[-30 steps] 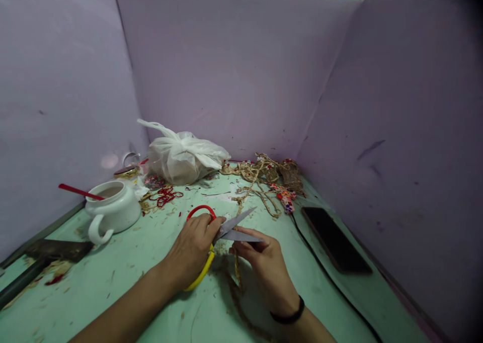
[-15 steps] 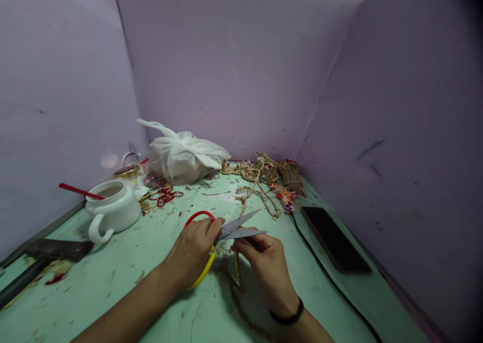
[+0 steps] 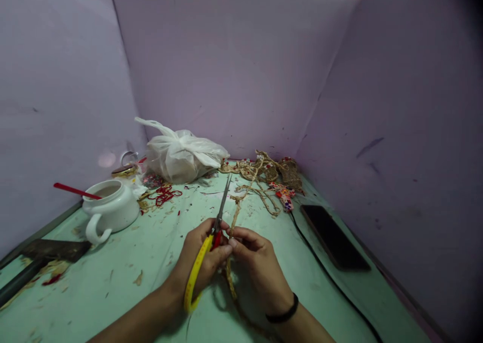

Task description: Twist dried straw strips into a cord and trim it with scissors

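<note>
In the middle of the head view, my left hand [image 3: 202, 255] is closed around a pair of scissors [image 3: 196, 272] with yellow and red handles. The scissor blades are together and point away from me. My right hand [image 3: 260, 265] pinches a braided straw cord [image 3: 235, 217] between thumb and fingertips. The cord's far end stands up just right of the blades, and its other end trails down toward the near edge. My two hands almost meet at the cord; the left fingertips are partly hidden there.
At left stand a white mug [image 3: 121, 212] with a red stick and a dark-headed tool [image 3: 56, 250]. A tied plastic bag [image 3: 181, 157], red thread [image 3: 165, 195] and tangled straw cords [image 3: 260, 172] lie behind. On the right are a phone [image 3: 334, 237] and a black cable [image 3: 320, 265]. Purple walls [image 3: 234, 71] surround the table.
The scissors have closed and swung from pointing right across the cord to pointing away, left of it. My left hand has turned and its fingers have come close to the cord.
</note>
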### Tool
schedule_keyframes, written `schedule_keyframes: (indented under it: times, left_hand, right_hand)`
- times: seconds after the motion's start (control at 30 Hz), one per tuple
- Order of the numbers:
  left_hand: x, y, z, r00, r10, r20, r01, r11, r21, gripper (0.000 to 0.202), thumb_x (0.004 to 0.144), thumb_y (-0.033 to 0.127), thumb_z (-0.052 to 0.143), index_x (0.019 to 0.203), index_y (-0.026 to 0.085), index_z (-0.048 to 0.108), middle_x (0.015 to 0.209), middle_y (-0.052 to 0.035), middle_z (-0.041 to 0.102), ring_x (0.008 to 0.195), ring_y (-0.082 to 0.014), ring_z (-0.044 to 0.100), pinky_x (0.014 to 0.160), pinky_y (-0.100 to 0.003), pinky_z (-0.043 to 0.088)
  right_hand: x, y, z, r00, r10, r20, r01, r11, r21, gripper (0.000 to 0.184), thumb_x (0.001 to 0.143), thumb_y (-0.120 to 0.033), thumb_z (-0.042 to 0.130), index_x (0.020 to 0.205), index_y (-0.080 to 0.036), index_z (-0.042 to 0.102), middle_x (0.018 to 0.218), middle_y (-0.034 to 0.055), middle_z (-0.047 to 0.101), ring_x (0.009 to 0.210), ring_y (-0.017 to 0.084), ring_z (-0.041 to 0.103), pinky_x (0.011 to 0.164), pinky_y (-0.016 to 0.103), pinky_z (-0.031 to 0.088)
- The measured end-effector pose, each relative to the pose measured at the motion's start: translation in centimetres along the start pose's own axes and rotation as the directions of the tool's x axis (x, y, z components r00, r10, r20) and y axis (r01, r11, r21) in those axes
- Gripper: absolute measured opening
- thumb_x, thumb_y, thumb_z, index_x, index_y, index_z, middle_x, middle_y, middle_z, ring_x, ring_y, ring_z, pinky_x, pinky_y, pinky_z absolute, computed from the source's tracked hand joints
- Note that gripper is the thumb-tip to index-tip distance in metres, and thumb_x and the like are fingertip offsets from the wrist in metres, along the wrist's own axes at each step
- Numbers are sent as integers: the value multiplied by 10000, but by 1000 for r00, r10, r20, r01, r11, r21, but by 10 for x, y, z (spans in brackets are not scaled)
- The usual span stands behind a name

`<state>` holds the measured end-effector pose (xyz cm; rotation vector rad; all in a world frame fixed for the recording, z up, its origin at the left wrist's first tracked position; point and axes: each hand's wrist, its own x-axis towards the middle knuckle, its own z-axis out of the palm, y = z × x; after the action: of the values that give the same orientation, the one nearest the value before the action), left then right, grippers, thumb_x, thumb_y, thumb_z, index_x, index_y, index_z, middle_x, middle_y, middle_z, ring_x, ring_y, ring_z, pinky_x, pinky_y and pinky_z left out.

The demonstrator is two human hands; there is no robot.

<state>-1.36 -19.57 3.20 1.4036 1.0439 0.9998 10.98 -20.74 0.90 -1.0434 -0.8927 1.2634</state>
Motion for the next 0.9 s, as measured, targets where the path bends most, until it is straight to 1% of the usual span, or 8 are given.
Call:
schedule_keyframes:
  times: [0.13, 0.27, 0.43, 0.53, 0.63, 0.7, 0.8, 0.9]
  left_hand:
    - [-2, -3, 6, 999, -50, -17, 48, 993, -107, 343, 606, 241, 619, 899, 169, 455, 613, 49, 492, 511, -72, 440, 470, -183, 366]
    - [-5, -8, 9, 998, -64, 8, 64, 990, -124, 353, 609, 236, 613, 912, 171, 446, 606, 58, 469, 473, -61, 423, 437, -178, 353]
    - [-9, -10, 11, 997, -34, 76, 34, 999, 4, 286, 656, 239, 578, 905, 168, 456, 620, 47, 482, 487, -65, 436, 473, -186, 376]
    - [-7, -7, 4, 994, 53, 93, -72, 975, 209, 206, 708, 270, 525, 882, 166, 491, 623, 33, 497, 511, -79, 444, 492, -193, 370]
    - [-2, -5, -8, 984, 158, 77, -175, 856, 487, 177, 751, 277, 465, 885, 179, 528, 647, 18, 540, 568, -104, 483, 552, -209, 379]
    - [4, -5, -16, 981, 190, 22, -167, 796, 582, 202, 762, 292, 440, 905, 181, 530, 656, 13, 557, 578, -115, 499, 566, -217, 386]
    - [11, -4, -25, 975, 205, -87, -97, 743, 662, 253, 764, 324, 425, 945, 178, 524, 694, -4, 584, 583, -128, 524, 568, -229, 395]
    - [18, -1, -36, 958, 189, -217, 86, 532, 842, 288, 753, 329, 417, 997, 220, 526, 766, -35, 620, 655, -181, 568, 586, -265, 389]
  right_hand:
    - [-1, -3, 1, 997, 58, 51, -65, 987, 145, 230, 585, -301, 707, 759, -156, 672, 752, 53, 653, 667, 145, 581, 667, 284, 457]
    - [0, -8, 1, 996, 82, -25, -76, 977, 197, 296, 567, -305, 727, 812, -157, 652, 788, 54, 655, 696, 141, 593, 636, 252, 455]
    - [2, -12, 0, 984, 106, -144, -80, 982, 172, 301, 508, -289, 757, 743, -135, 649, 712, 51, 662, 624, 142, 597, 589, 255, 457]
    - [1, -14, -1, 980, 41, -194, -20, 994, 108, 288, 491, -282, 760, 714, -133, 654, 630, 24, 640, 538, 119, 563, 544, 250, 454]
    - [0, -16, -1, 980, 6, -199, 8, 998, 68, 281, 501, -290, 748, 718, -134, 663, 597, 11, 623, 505, 114, 551, 533, 256, 458]
    - [-1, -17, -1, 982, 15, -190, -3, 998, 67, 289, 510, -302, 741, 729, -130, 663, 589, 10, 613, 493, 119, 555, 523, 262, 458]
    - [-1, -17, 0, 985, 56, -164, -41, 995, 94, 292, 517, -307, 736, 728, -124, 651, 582, 6, 598, 482, 120, 553, 518, 267, 457]
    - [-1, -17, 1, 983, 110, -150, -88, 985, 147, 290, 498, -289, 742, 713, -127, 632, 592, 0, 594, 473, 114, 547, 514, 267, 458]
